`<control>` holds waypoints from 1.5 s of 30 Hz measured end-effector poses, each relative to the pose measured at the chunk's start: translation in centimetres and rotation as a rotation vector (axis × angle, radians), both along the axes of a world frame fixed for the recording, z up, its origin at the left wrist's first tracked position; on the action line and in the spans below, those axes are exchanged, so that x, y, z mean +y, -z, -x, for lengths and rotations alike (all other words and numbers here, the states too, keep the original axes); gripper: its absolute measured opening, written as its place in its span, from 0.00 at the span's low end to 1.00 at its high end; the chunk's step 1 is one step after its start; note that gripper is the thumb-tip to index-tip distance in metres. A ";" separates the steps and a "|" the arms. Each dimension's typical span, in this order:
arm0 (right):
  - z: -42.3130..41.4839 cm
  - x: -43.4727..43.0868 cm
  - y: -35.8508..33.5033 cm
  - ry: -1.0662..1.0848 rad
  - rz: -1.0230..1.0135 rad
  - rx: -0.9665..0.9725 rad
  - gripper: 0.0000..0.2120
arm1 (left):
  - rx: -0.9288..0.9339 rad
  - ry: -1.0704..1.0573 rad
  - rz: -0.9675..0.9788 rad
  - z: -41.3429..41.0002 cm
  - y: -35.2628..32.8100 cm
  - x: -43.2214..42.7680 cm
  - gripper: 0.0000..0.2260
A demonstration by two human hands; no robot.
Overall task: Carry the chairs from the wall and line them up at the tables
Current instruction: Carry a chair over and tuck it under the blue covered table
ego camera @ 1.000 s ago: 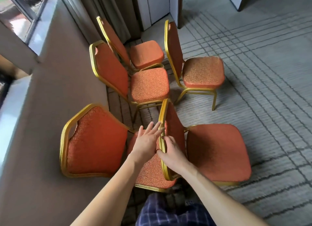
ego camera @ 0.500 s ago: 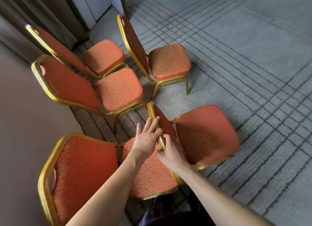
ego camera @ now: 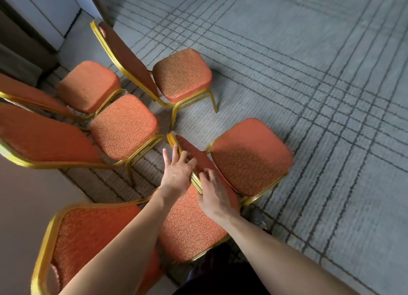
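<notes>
Several orange padded chairs with gold metal frames stand close together on the carpet. The one I hold (ego camera: 249, 155) is in the middle, its seat pointing right and its thin backrest edge-on to me. My left hand (ego camera: 176, 171) lies on the backrest's gold top rail with fairly straight, spread fingers. My right hand (ego camera: 212, 191) grips the same rail just below, fingers curled over its edge. A nearer chair (ego camera: 189, 226) stands under my arms, its backrest at lower left.
Three more chairs stand behind: one at mid left (ego camera: 123, 124), one at far left (ego camera: 86, 85), one at the top centre (ego camera: 182, 74). A brown wall (ego camera: 22, 206) runs along the left. Grey lined carpet (ego camera: 309, 96) spreads to the right. White panels (ego camera: 44, 7) stand at top left.
My view has swung right and down, so the window and most of the wall have left the frame. Both hands stay on the same backrest rail.
</notes>
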State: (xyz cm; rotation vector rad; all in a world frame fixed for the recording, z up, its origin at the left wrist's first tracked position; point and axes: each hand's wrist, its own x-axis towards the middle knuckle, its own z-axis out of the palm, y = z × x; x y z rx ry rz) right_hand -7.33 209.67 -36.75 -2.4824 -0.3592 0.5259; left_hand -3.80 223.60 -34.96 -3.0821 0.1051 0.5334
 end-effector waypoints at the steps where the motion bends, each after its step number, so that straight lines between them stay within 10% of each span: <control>1: -0.1 0.0 -0.1 -0.001 -0.003 -0.009 0.30 | -0.008 0.006 -0.003 -0.2 -0.1 -0.1 0.16; 23: -7.0 -11.1 -4.6 0.267 0.224 -0.616 0.16 | -0.277 0.165 0.120 -11.1 -5.1 -10.3 0.09; 45: -21.2 -22.4 -8.5 0.210 0.206 -0.605 0.19 | -0.375 -0.063 0.250 -21.8 -9.3 -21.3 0.07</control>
